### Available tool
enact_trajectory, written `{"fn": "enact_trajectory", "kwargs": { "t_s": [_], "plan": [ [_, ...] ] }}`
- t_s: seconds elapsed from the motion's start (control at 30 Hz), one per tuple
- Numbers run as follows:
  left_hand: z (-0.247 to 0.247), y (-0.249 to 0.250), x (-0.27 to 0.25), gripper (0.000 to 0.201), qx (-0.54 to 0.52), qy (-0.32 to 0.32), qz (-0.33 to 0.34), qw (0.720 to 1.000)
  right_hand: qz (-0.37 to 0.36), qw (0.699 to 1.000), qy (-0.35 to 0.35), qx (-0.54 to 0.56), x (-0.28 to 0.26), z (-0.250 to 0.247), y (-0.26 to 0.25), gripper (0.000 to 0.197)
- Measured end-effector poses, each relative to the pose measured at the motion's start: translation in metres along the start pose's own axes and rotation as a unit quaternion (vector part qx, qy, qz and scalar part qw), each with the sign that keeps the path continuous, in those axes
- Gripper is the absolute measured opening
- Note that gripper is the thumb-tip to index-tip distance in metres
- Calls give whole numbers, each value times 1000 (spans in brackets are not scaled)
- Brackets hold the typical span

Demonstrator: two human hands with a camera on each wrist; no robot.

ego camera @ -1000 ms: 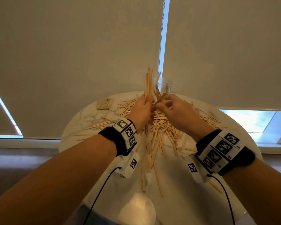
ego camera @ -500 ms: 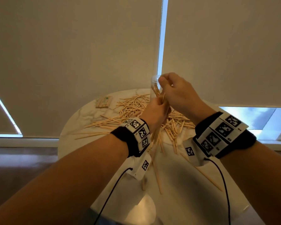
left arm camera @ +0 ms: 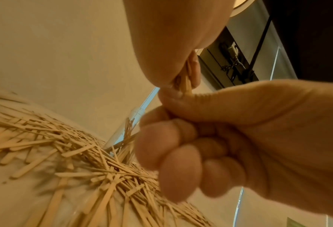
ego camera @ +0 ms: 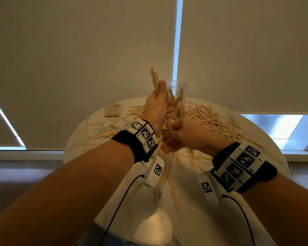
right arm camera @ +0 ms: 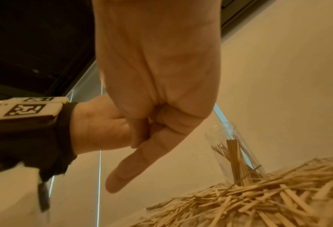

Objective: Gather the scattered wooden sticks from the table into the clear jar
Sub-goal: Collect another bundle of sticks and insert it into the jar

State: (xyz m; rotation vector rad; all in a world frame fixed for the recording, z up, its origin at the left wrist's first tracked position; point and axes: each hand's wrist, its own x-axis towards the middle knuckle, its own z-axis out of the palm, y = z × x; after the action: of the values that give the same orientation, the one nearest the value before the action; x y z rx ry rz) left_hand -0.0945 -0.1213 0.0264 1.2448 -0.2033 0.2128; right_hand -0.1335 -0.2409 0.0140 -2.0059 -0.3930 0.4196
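Here, grips an upright bundle of pale flat wooden sticks (ego camera: 154, 79) in the left hand (ego camera: 156, 107), fist clenched round its middle, raised above the table and just left of the clear plastic jar (ego camera: 178, 89). Closes the right hand (ego camera: 182, 137) just below and nearer, thumb and curled fingers round the lower end of the bundle, as seen from the left wrist; from the right wrist, shows one finger stretched out, which one hard to tell. Keeps the two hands touching or nearly so.

Leaves the jar standing upright at the far middle of the round white table (ego camera: 194, 210), open-topped, with some sticks leaning inside. Leaves loose scattered sticks (ego camera: 212, 119) heaped around the jar's base and spread left, right and near, a few long ones lying nearer under the wrists. Farther left on the table, a small flat packet (ego camera: 114, 110). Behind, beige roller blinds (ego camera: 78, 50).
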Motion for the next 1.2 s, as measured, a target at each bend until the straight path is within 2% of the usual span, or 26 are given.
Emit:
{"fn": "enact_trajectory", "kwargs": {
  "t_s": [0.07,0.13,0.2,0.23,0.3,0.37,0.43,0.47,0.5,0.57,0.6,0.63,0.7,0.73,0.77,0.8,0.87,0.9,0.93,0.97,1.03,1.1,1.17,1.2],
  "plan": [
    [-1,-3,-1,49,33,-11,-3,999,-5,999,4,-51,0,0,-2,28],
    [-4,-5,-1,47,79,-23,-9,997,-7,982,19,-187,1,-7,-5,19],
    [-9,-7,-2,41,142,-33,-12,989,-5,959,83,-272,4,-20,-8,19],
    [-11,-8,-4,39,179,-47,-11,983,-15,957,135,-258,6,-27,-10,16],
    [-15,-14,-7,38,258,-90,-6,962,-69,953,257,-147,7,-39,-19,17],
    [-17,-17,-10,42,351,-131,-1,927,-110,923,363,-71,7,-50,-29,27],
    [-17,-20,-13,40,426,-176,3,888,-126,890,419,-129,7,-55,-35,37],
    [-15,-22,-14,40,454,-189,4,871,-116,882,417,-185,8,-55,-38,40],
    [-12,-23,-15,40,475,-196,9,858,-93,881,387,-255,7,-53,-39,42],
    [-7,-25,-17,32,498,-207,14,842,-25,882,259,-393,9,-40,-37,38],
    [-6,-29,-13,23,501,-206,8,841,-6,868,213,-449,11,-33,-31,35],
    [-7,-32,-11,24,503,-205,-4,839,7,850,180,-495,12,-29,-27,33],
    [-8,-32,-13,54,497,-196,-42,844,11,852,166,-496,13,-25,-20,31],
    [-10,-35,-11,66,495,-196,-47,845,18,864,166,-476,13,-25,-17,31],
    [-13,-37,-10,70,498,-205,-49,841,25,877,157,-454,13,-24,-15,32],
    [-14,-36,-10,65,490,-224,-56,841,35,887,146,-437,14,-22,-13,34],
    [-14,-30,-13,47,452,-252,-99,850,32,889,131,-439,13,-22,-10,35],
    [-14,-22,-17,48,417,-272,-119,859,24,890,135,-435,12,-25,-7,35],
    [-16,-16,-18,56,398,-283,-132,863,19,899,141,-413,12,-31,-3,35],
    [-18,-9,-16,69,413,-282,-118,858,17,906,152,-394,11,-38,2,36],
    [-26,-1,-9,72,470,-226,-83,849,22,902,181,-392,8,-51,6,36],
    [-35,3,1,78,416,-106,-102,897,21,894,225,-387,4,-66,7,38],
    [-40,0,7,82,276,-13,-168,946,6,902,270,-337,1,-73,6,47],
    [-39,-2,8,80,193,10,-207,959,-6,902,282,-325,3,-74,6,49]
  ]
}}
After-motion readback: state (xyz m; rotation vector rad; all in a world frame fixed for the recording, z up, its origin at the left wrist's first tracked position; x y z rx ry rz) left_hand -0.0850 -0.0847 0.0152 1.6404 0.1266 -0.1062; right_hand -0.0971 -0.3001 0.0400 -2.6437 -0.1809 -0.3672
